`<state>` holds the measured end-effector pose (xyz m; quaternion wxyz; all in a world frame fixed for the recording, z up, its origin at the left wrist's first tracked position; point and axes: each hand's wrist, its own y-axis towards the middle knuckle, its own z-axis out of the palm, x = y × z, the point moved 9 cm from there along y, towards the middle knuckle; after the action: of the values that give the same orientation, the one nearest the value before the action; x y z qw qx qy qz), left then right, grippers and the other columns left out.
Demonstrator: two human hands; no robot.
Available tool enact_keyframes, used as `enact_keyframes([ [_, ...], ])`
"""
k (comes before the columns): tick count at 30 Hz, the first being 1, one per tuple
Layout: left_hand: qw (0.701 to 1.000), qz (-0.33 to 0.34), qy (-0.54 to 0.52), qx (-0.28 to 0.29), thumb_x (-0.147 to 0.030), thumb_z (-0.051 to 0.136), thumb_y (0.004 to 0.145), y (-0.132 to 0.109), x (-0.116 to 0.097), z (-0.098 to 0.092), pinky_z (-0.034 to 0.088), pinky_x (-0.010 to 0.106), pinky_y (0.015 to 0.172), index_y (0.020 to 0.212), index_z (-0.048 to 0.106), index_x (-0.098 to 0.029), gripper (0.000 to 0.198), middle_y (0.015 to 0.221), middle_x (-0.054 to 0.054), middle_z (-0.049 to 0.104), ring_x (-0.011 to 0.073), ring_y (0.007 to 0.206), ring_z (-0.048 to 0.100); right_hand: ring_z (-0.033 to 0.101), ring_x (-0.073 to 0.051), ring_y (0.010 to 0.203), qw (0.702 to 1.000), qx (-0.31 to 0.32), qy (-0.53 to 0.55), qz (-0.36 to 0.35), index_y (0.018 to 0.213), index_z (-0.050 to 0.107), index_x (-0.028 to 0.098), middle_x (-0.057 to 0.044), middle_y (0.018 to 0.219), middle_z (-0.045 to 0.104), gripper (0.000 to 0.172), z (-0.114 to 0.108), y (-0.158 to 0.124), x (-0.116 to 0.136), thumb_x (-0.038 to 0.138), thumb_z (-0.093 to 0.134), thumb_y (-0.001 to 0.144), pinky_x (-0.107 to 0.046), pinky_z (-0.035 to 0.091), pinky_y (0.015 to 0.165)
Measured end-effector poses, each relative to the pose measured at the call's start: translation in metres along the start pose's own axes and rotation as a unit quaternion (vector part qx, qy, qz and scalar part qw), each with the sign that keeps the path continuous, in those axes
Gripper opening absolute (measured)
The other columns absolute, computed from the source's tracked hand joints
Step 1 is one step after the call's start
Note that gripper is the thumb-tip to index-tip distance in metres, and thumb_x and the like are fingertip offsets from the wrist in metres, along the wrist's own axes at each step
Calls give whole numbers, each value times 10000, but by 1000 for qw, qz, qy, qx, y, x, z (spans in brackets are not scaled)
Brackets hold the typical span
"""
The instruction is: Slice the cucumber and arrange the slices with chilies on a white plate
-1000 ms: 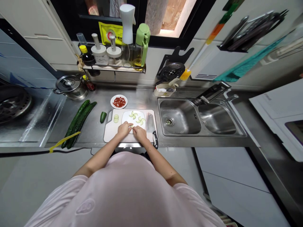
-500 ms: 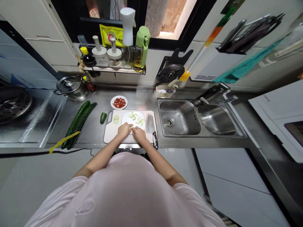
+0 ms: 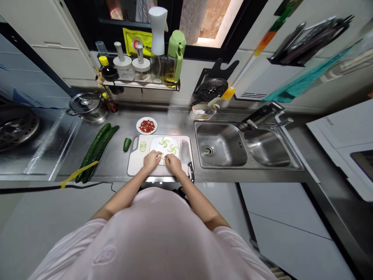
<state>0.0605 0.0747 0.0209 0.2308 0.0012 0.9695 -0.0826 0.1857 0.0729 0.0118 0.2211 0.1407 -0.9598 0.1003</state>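
My left hand (image 3: 152, 161) and my right hand (image 3: 174, 163) rest over the near part of a white plate (image 3: 156, 144), fingers bent and close together. Between the fingertips are pale cucumber slices (image 3: 163, 161); my left fingers pinch one at its edge. My right fingertips are drawn together close by, and what they hold is hidden. Farther up the plate, cucumber slices form two pinwheels (image 3: 164, 142). The plate stands on a white cutting board (image 3: 136, 165). A short stack of cucumber slices (image 3: 142, 146) lies at the board's left, and a kitchen knife (image 3: 185, 151) at its right.
A small plate of red pieces (image 3: 147, 125) stands behind the board. To the left are a cucumber stub (image 3: 127, 144), two long cucumbers (image 3: 96, 151) and a lidded pot (image 3: 87, 107). On the right is a double sink (image 3: 220, 146); a condiment shelf (image 3: 140, 84) hangs above.
My hands have moved slightly apart, the right one shifting to the right. Cucumber slices that the fingers covered now show between them.
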Motion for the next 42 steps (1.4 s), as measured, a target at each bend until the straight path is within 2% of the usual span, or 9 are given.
enact_keyframes([
  [11,997,-31,-39,-59,-338,489,825,-20,23,-17,394,240,729,1014,643,-271,253,881,9,607,144,811,559,537,-132,822,997,-54,60,-10,1023,599,225,-27,956,594,259,-17,-15,7,270,369,913,-209,364,710],
  [17,993,-72,-49,-82,-335,491,817,-28,47,-22,398,238,719,980,649,-277,234,903,-1,622,144,819,567,547,-131,809,994,-72,86,-16,993,599,214,-23,899,596,245,-22,-25,8,272,377,908,-212,372,730],
  [22,987,-111,-38,-106,-319,467,820,-25,69,-30,402,252,728,977,644,-272,241,900,9,625,160,836,568,547,-136,815,992,-75,96,-25,1000,598,209,-30,893,594,260,-20,-25,12,263,362,906,-215,380,723],
  [30,967,-200,0,-158,-347,479,810,-14,104,-51,381,333,839,1100,575,-229,327,978,75,605,225,961,546,544,-139,803,993,-70,97,-25,997,607,208,-35,888,595,274,-17,-25,17,267,358,899,-224,385,718],
  [35,963,-218,1,-160,-402,483,804,-6,108,-48,349,403,874,1085,556,-225,340,1027,93,592,256,999,531,540,-143,785,991,-81,109,-23,968,611,204,-34,855,591,273,-21,-25,15,281,359,898,-226,384,710],
  [42,959,-238,21,-151,-405,478,814,-2,102,-43,309,410,899,1048,565,-207,319,1065,110,582,253,1011,524,541,-145,775,990,-84,113,-25,971,615,198,-39,856,594,291,-21,-24,12,290,349,898,-233,384,715],
])
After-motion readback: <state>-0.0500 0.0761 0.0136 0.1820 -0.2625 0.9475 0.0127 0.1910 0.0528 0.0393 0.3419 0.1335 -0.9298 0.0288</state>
